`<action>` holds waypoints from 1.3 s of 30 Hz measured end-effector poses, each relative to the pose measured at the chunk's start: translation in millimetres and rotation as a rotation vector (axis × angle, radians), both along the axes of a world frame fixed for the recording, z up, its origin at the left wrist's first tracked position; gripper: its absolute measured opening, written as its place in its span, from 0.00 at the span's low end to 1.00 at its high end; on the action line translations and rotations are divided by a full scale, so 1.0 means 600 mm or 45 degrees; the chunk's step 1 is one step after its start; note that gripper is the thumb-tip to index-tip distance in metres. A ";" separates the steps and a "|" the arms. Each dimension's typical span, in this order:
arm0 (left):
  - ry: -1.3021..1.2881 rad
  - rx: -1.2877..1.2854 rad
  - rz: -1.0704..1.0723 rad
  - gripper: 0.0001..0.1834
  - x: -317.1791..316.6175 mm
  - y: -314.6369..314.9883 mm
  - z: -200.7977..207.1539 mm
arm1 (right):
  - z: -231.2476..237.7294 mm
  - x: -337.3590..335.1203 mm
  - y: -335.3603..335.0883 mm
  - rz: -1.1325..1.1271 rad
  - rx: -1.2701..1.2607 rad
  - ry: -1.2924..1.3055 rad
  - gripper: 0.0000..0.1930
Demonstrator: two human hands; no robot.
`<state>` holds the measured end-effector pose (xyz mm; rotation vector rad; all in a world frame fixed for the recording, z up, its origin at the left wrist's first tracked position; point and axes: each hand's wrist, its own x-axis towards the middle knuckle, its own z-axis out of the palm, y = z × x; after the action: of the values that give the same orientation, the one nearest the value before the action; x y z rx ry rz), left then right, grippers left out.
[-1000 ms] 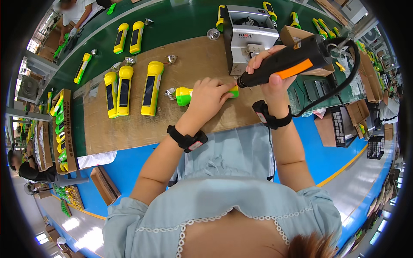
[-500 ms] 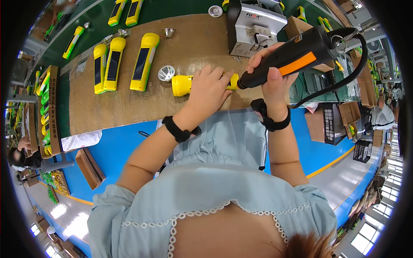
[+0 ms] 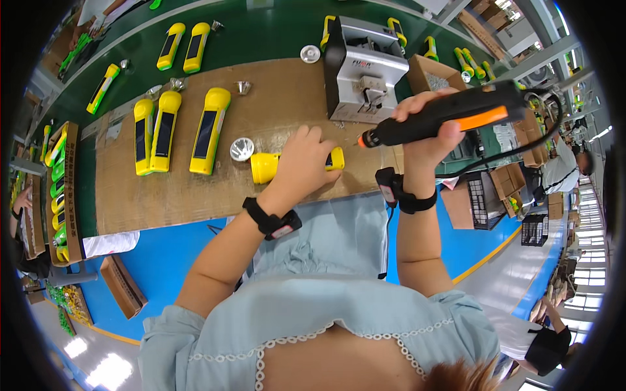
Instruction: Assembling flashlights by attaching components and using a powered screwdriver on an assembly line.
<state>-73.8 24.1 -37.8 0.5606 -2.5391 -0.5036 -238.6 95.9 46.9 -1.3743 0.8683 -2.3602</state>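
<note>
My left hand (image 3: 303, 159) is closed over a yellow flashlight (image 3: 264, 168) lying on its side on the cardboard sheet (image 3: 195, 195). The flashlight's round head points left, and its far end shows past my fingers. In my right hand (image 3: 424, 130) is a black and orange electric screwdriver (image 3: 456, 116), raised above the work surface. Its orange tip is apart from the flashlight, pointing left toward it. A shiny reflector cup (image 3: 242, 150) rests just left of the flashlight head. Three upright-lying yellow flashlights with dark panels, one of them (image 3: 210, 130) nearest, are further left.
A silver and black machine (image 3: 365, 72) stands at the back, with a few small screws before it. Behind it on the right is an open cardboard box (image 3: 433, 75). A long carton of flashlights (image 3: 68, 195) sits at the left edge. The screwdriver's cord (image 3: 508, 156) loops at right.
The screwdriver has lifted off the flashlight's end and moved right, held in my right hand. My left hand stays on the flashlight. The whole view has shifted, so the bench appears lower.
</note>
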 end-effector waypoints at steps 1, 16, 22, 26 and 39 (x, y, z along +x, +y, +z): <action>-0.027 0.041 0.018 0.23 0.002 0.001 0.002 | 0.015 -0.014 -0.007 -0.085 -0.077 0.007 0.30; 0.004 0.106 -0.074 0.18 0.000 -0.009 -0.001 | 0.053 -0.072 -0.103 -0.420 0.220 0.334 0.11; 0.019 0.109 -0.206 0.18 0.009 -0.002 -0.001 | 0.033 -0.017 -0.027 -0.204 0.261 0.151 0.20; 0.033 0.144 -0.196 0.19 0.008 -0.004 0.002 | 0.019 0.015 -0.014 -0.222 0.107 0.162 0.19; 0.081 0.096 -0.197 0.20 0.013 -0.001 0.001 | 0.037 -0.053 -0.095 -0.651 0.079 0.340 0.12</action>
<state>-65.9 23.6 -37.4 0.3699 -2.5233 -0.6641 -270.5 38.9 69.3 -1.6196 1.5110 -2.4991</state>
